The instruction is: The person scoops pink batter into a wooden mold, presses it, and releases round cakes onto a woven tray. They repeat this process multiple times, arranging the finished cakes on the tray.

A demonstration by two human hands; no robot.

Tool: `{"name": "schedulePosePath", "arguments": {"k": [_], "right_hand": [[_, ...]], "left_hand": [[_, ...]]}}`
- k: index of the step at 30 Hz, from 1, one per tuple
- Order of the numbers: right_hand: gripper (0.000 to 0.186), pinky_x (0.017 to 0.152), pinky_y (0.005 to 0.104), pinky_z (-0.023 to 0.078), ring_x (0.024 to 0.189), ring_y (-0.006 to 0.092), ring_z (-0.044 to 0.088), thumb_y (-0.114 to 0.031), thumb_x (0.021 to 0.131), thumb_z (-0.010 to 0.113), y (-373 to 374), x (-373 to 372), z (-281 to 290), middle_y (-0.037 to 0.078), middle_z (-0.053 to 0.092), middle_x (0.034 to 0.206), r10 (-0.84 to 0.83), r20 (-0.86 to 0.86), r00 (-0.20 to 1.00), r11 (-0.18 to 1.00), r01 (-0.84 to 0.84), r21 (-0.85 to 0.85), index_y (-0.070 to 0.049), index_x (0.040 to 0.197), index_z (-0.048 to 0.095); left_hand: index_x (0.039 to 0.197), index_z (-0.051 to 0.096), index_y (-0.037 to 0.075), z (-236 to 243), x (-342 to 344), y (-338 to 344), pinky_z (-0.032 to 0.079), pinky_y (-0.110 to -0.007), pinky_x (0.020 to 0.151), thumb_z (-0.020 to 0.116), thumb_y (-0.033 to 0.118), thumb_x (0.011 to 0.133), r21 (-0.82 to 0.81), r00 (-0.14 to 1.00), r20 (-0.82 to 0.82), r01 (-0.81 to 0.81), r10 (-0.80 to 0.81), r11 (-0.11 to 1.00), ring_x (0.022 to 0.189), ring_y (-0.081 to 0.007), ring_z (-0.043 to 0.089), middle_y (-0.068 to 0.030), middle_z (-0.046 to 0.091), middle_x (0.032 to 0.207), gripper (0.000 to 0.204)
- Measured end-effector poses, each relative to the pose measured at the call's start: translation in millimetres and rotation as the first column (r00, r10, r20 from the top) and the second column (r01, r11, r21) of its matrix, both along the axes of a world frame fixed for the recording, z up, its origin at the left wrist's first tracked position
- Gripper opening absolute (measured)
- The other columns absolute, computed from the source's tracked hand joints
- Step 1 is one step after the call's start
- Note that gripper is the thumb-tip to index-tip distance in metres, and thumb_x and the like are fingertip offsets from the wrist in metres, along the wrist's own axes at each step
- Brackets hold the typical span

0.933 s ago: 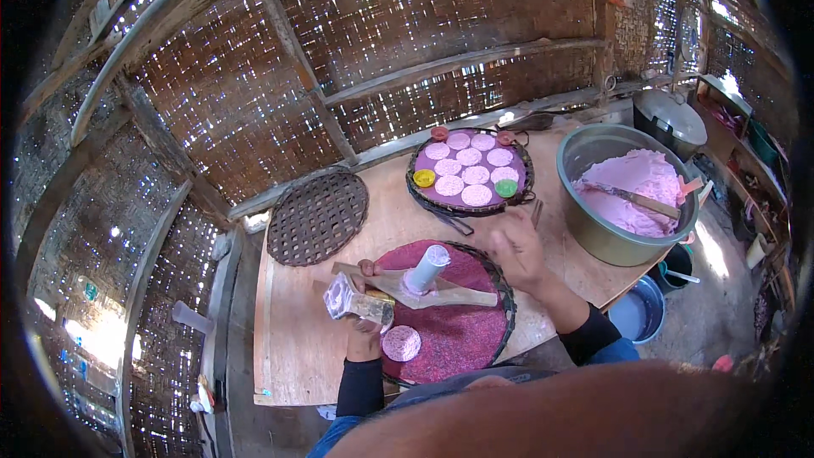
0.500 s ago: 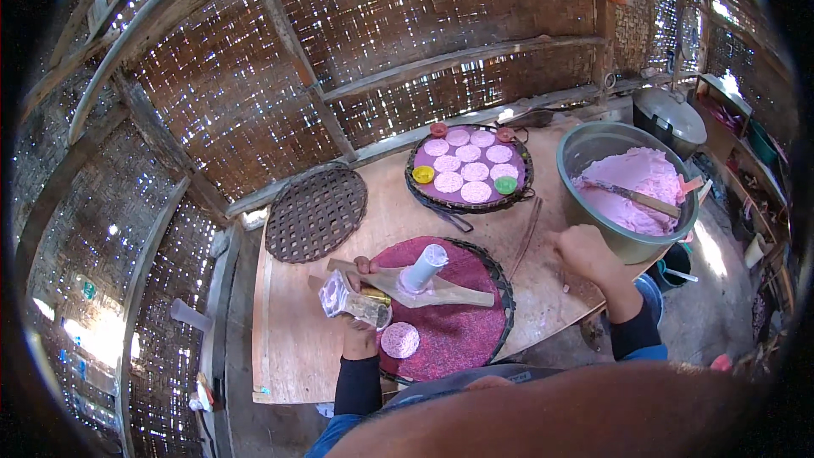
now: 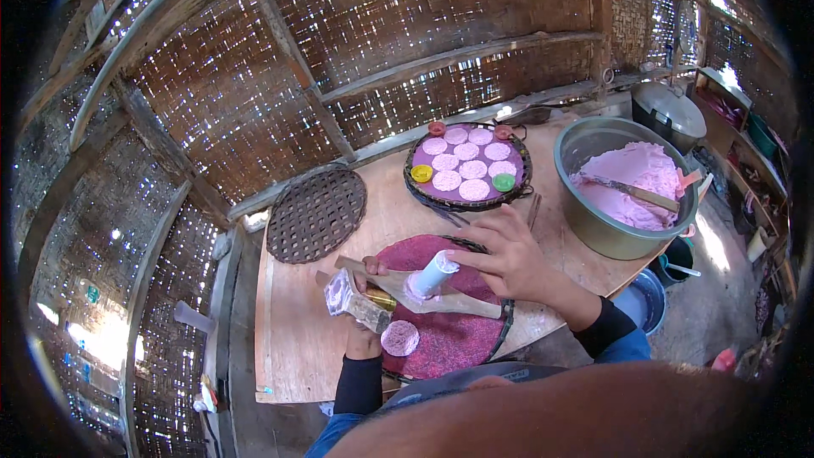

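My left hand (image 3: 366,332) is closed around the left end of a wooden press (image 3: 462,302), a flat bar with a white tube (image 3: 434,275) standing up from its middle. A paste-smeared plunger-like piece (image 3: 338,295) and a gold-coloured cylinder (image 3: 381,298) are also at this hand. My right hand (image 3: 502,256) is open, fingers apart, by the tube's top; whether it touches the tube I cannot tell. Below the bar lies a round tray with a deep pink surface (image 3: 454,343), with one pale pink lacy disc (image 3: 399,338) at its left edge.
Farther back, a second round tray (image 3: 441,203) carries several pink discs and small coloured cups. A large basin (image 3: 585,214) of pink dough (image 3: 632,171) with a wooden paddle (image 3: 638,193) stands at the right. A woven lattice tray (image 3: 316,214) lies at the left on the wooden table (image 3: 292,322).
My right hand has swung left from beside the basin to the tube's top, and its fingers have spread. The press has shifted slightly right and down, still in my left hand.
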State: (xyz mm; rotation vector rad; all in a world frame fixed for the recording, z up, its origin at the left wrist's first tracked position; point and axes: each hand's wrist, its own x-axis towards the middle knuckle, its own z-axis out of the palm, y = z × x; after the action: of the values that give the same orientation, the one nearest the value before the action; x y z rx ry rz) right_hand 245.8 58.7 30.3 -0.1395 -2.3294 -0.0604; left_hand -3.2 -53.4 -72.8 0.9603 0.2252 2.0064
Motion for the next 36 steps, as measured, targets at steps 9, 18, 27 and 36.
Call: {"name": "schedulePosePath", "arguments": {"k": [9,18,27,36], "right_hand": [[0.047,0.1,0.0519,0.023,0.108,0.0249,0.047,-0.009,0.065,0.058,-10.0,-0.3,-7.8,0.004,0.052,0.116,-0.053,-0.02,0.998,0.998,0.052,-0.037,-0.024,0.109,0.063],[0.046,0.099,0.0548,0.023,0.111,0.0256,0.044,-0.01,0.069,0.059,-2.1,2.4,-6.7,0.007,0.05,0.118,0.016,-0.131,0.991,0.964,-0.05,-0.262,-0.025,0.113,0.059],[0.049,0.098,0.0531,0.028,0.113,0.026,0.044,-0.012,0.072,0.058,4.7,15.0,-13.1,0.007,0.049,0.119,-0.044,-0.001,0.999,0.991,0.044,-0.129,-0.024,0.12,0.053],[0.015,0.068,0.0437,0.046,0.077,0.0302,0.062,-0.017,0.076,0.054,150.2,197.3,-20.2,0.016,0.062,0.077,-0.919,0.301,0.255,0.316,0.932,0.177,-0.004,0.082,0.058]], "left_hand": [[0.069,0.045,0.016,2.9,4.3,1.0,0.037,-0.035,0.089,0.069,0.028,0.073,-0.012,1.0,0.007,-0.029,0.029,0.999,0.096,-0.0212,0.041,-0.0039,0.039,0.094,0.027],[0.072,0.049,0.016,-1.6,0.3,5.6,0.04,-0.037,0.091,0.072,0.021,0.072,0.01,1.0,-0.005,0.011,-0.011,1.0,0.1,-0.021,0.043,-0.0033,0.039,0.098,0.023],[0.077,0.051,0.011,41.3,21.7,-2.6,0.042,-0.033,0.089,0.069,0.02,0.074,-0.326,0.992,0.056,-0.09,0.114,0.941,0.102,-0.0209,0.044,-0.0053,0.042,0.099,0.02],[0.083,0.05,0.011,43.0,5.1,-14.4,0.041,-0.032,0.087,0.068,0.019,0.075,-0.171,0.897,-0.124,-0.44,0.424,0.881,0.099,-0.0194,0.044,-0.0054,0.043,0.099,0.022]]}}
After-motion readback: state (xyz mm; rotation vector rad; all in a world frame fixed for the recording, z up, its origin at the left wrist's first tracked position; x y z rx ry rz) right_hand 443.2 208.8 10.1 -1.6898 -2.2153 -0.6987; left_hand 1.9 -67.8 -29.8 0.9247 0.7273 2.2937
